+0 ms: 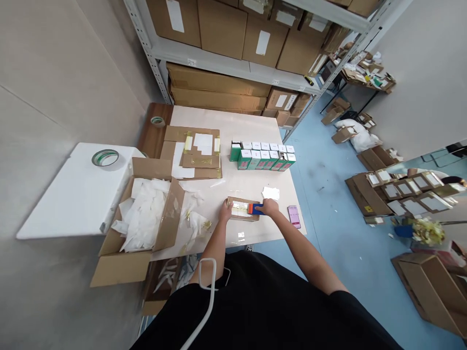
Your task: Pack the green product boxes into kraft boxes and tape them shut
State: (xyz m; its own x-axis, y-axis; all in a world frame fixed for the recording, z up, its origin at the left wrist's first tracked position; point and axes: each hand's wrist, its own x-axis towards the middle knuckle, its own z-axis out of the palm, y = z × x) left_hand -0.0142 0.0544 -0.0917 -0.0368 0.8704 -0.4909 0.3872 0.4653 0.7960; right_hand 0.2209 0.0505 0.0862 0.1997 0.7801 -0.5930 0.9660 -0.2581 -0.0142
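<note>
A small shallow cardboard box [242,217] lies at the table's front edge, with white and yellowish taped material along its top. My left hand [225,212] grips the left end of this box, fingers closed over its edge. In my right hand [270,207] is a blue hand tool with an orange-red end [252,208]; its exact kind is not clear. The tool's orange end rests over the right part of the box. Just beyond my right hand lie white cards [270,193]. A phone [294,217] with a pink screen lies to the right.
Two rows of green-and-white small boxes [268,160] stand further back on the table [251,124]. Flattened cardboard [202,172] lies left of them. An open carton [171,214] full of white scraps stands at left. Tape rolls [105,157] and loaded shelving [219,61] surround the table.
</note>
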